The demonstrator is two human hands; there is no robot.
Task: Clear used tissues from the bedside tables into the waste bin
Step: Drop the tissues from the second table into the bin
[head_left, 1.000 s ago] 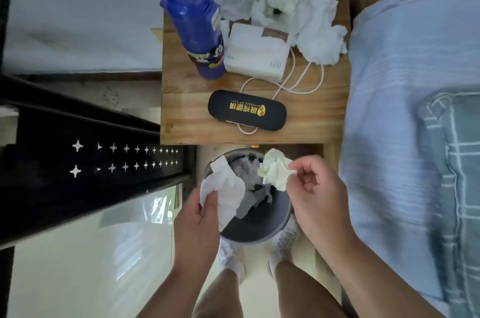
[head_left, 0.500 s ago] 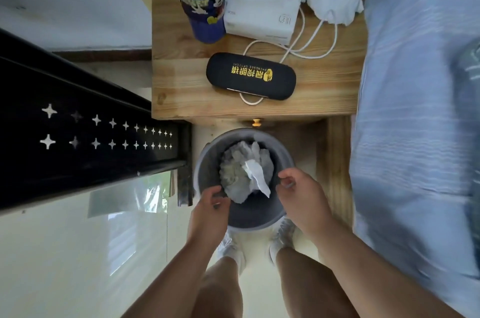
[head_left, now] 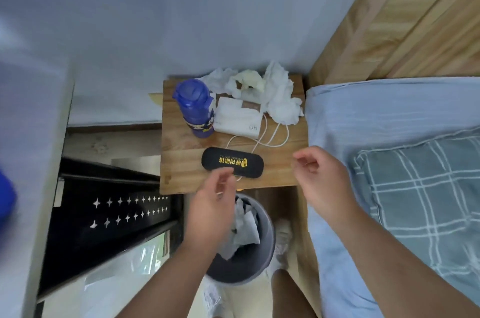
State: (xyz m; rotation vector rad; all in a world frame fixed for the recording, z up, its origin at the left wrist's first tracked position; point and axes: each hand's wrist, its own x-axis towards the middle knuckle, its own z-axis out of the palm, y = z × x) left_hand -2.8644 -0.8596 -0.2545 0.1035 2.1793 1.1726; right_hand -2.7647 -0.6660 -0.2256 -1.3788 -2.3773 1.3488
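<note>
Several crumpled white and yellowish used tissues (head_left: pixel 262 89) are heaped at the back of the wooden bedside table (head_left: pixel 181 164), against the wall. On the floor below the table's front edge stands a grey waste bin (head_left: pixel 267 247) with crumpled tissues (head_left: pixel 245 226) inside. My left hand (head_left: pixel 210 206) hovers over the bin's left side near the table's front edge, fingers loosely curled, holding nothing. My right hand (head_left: pixel 319 177) hangs above the table's front right corner, fingers relaxed and empty.
On the table stand a blue bottle (head_left: pixel 194 107), a white tissue pack (head_left: pixel 237 119), a white cable (head_left: pixel 272 138) and a black glasses case (head_left: pixel 232 161). A bed with blue sheet (head_left: pixel 363 120) and checked pillow (head_left: pixel 426 193) lies right. A black rack (head_left: pixel 104 213) is left.
Both hands dropped their tissues into the bin, then rose from its rim to the table's front edge, empty. The view tilted up, showing more of the wall and headboard.
</note>
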